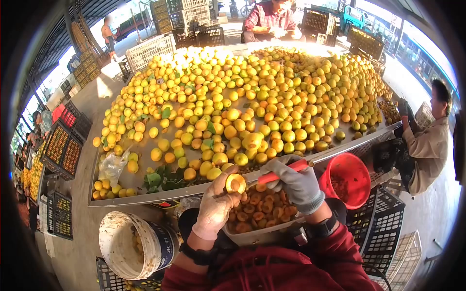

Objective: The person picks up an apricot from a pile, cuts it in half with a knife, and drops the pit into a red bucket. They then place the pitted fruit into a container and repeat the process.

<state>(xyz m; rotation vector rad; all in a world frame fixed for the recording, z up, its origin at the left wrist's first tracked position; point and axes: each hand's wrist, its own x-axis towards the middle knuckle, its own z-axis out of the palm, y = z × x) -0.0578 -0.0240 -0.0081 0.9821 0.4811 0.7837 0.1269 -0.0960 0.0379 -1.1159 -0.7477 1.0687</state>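
**Halved fruit and tool meet at the counter's near edge**

Head view: beside the near edge of the counter (359,139), the left hand (216,203) has its fingers curled around a halved fruit (236,184), cut face showing. The right hand (293,184), in a grey glove, is closed round a red-handled tool (284,171) pointed at that fruit; whether its working end touches, I cannot tell. Below the counter's near edge, a bin (264,236) holds more halves. Whole fruit (235,131) is heaped on the counter; a white bucket (112,254) stands below its near left part, a red bucket (360,194) below its near right.

The likeliest trouble, I judge, is the tool slipping off wet flesh into the left fingers, since they sit so close behind the fruit. Too light a pinch could drop the half; too hard could crush it. A bump on the counter might roll edge fruit off.
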